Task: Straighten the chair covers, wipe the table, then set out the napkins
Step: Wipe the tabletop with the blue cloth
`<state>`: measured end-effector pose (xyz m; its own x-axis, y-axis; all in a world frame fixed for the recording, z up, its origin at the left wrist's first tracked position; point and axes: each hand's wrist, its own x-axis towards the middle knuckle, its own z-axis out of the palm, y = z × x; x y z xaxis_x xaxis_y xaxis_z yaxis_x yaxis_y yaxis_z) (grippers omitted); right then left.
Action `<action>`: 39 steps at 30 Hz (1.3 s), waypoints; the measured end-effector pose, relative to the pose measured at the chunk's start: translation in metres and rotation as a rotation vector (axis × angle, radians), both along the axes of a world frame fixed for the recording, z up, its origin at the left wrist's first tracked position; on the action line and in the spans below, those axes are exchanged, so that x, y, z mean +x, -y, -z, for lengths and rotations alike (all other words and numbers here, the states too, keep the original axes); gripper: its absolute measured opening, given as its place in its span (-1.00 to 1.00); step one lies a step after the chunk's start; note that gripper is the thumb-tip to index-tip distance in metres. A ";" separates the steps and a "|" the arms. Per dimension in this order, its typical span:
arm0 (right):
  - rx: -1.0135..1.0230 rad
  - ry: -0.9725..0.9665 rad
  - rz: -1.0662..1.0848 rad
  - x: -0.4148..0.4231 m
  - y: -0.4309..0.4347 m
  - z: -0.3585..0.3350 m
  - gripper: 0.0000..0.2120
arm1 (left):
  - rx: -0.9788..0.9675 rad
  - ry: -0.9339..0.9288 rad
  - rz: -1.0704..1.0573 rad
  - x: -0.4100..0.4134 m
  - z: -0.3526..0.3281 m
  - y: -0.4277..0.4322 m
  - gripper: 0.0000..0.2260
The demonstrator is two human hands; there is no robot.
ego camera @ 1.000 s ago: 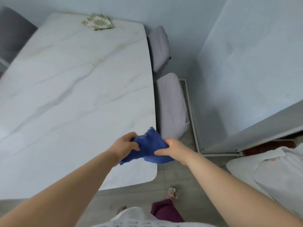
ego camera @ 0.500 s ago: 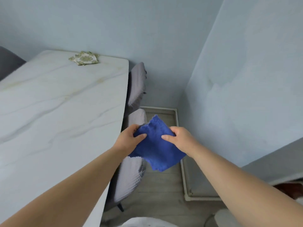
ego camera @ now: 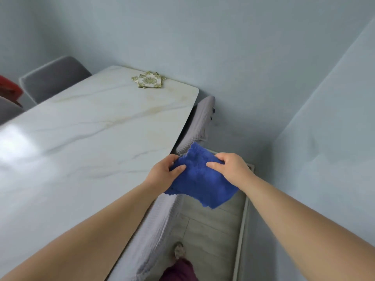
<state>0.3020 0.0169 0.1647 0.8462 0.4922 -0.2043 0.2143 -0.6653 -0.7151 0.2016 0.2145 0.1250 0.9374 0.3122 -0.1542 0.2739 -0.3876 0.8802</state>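
Note:
A blue cloth point(ego camera: 200, 179) hangs between both hands, just off the right edge of the white marble table point(ego camera: 85, 138). My left hand point(ego camera: 162, 175) pinches its left edge and my right hand point(ego camera: 229, 167) pinches its right edge, thumbs on top. A small stack of green-patterned napkins point(ego camera: 149, 79) lies at the table's far corner. Two chairs with grey waffle covers are tucked along the table's right side, one far point(ego camera: 200, 120) and one near point(ego camera: 154, 228), below the cloth.
Pale blue walls close in behind and to the right, leaving a narrow strip of wooden floor point(ego camera: 209, 230). A grey upholstered chair point(ego camera: 52, 78) stands at the table's far left, with something red point(ego camera: 9, 87) beside it. My foot point(ego camera: 178, 250) shows below.
The view has tilted up and swung left, showing more table and wall. The cloth has been spread wider between my hands, which have moved from over the table's near corner to beside its right edge.

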 end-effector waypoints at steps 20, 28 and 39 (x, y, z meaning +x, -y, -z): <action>-0.331 0.086 -0.849 0.240 -0.230 0.046 -0.76 | -0.288 -0.249 -0.481 0.132 0.061 -0.101 -0.87; -0.666 0.111 -1.344 0.282 -0.332 0.077 -0.79 | -0.433 -0.363 -0.680 0.162 0.094 -0.103 -0.82; -0.211 0.373 -1.872 0.302 -0.326 0.177 -0.45 | -0.069 -0.777 -1.157 0.182 0.131 -0.107 -0.68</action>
<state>0.6037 0.3432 -0.0119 -0.6458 0.6865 -0.3342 0.7539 0.5043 -0.4210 0.3840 0.3214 -0.0058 -0.1765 0.8118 -0.5566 0.8262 0.4295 0.3645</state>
